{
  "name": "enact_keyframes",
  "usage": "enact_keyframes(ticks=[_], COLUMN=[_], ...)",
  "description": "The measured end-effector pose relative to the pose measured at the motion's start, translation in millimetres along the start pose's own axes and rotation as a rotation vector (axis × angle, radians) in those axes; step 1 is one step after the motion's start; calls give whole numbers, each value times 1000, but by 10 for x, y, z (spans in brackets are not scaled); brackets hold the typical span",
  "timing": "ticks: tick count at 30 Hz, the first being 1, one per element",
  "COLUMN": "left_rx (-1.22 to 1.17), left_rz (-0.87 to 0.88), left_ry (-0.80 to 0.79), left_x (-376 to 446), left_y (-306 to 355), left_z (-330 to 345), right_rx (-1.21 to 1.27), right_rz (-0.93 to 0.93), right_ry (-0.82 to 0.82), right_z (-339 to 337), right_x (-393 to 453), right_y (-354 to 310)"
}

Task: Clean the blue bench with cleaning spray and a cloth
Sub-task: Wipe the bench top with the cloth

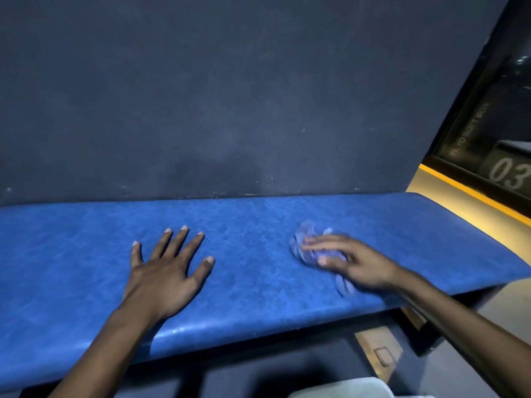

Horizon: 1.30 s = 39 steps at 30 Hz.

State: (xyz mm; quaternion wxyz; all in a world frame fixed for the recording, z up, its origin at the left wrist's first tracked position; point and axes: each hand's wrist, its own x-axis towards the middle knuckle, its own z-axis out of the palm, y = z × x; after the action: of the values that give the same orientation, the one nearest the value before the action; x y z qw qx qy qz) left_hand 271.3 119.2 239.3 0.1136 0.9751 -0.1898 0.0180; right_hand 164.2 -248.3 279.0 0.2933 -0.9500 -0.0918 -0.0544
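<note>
The blue bench [253, 254] is a long padded seat that runs across the view against a dark wall. My left hand [169, 271] lies flat on the seat left of centre, palm down, fingers spread, holding nothing. My right hand [350, 259] presses a crumpled pale blue cloth [307, 239] onto the seat right of centre. The hand and cloth are motion-blurred. Part of the cloth sticks out under my wrist near the front edge. No spray bottle is in view.
The dark grey wall [230, 96] rises right behind the bench. At the right stand a dark glass panel marked "03" [508, 170] and a yellow strip [471, 193]. Dark floor lies below the bench's front edge, with a pale object [344, 389] at the bottom.
</note>
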Motion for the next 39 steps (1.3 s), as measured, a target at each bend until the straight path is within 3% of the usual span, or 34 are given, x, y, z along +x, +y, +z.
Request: enact_keyframes(ticks=[3, 8, 10, 12, 16, 19, 22, 26, 30, 35, 39], left_rx=[11, 14, 10, 10, 8, 10, 18, 15, 7, -36, -13], left_rz=[0, -9, -15, -15, -17, -23, -27, -28, -26, -7, -20], left_ry=[0, 5, 11, 9, 10, 6, -3, 4, 13, 27, 26], left_x=[-11, 26, 27, 32, 26, 18, 20, 11, 14, -6, -8], left_y=[19, 18, 22, 15, 16, 45, 48, 49, 44, -23, 15], left_z=[10, 29, 30, 27, 28, 31, 19, 18, 11, 5, 16], right_rx=[-32, -135, -154, -120, -10, 42, -48, -137, -6, 37, 47], right_rz=[-72, 11, 51, 40, -89, -142, -112, 91, 84, -140, 5], right_ry=[-81, 185, 210, 150, -59, -117, -22, 218, 189, -26, 76], right_z=[-211, -353, -284, -208, -140, -199, -241, -160, 224, 336, -208], right_x=[-443, 357, 661, 576, -365, -596, -91, 919, 1357, 164, -663], right_y=[92, 746, 850, 685, 105, 118, 400, 842, 265, -312, 164])
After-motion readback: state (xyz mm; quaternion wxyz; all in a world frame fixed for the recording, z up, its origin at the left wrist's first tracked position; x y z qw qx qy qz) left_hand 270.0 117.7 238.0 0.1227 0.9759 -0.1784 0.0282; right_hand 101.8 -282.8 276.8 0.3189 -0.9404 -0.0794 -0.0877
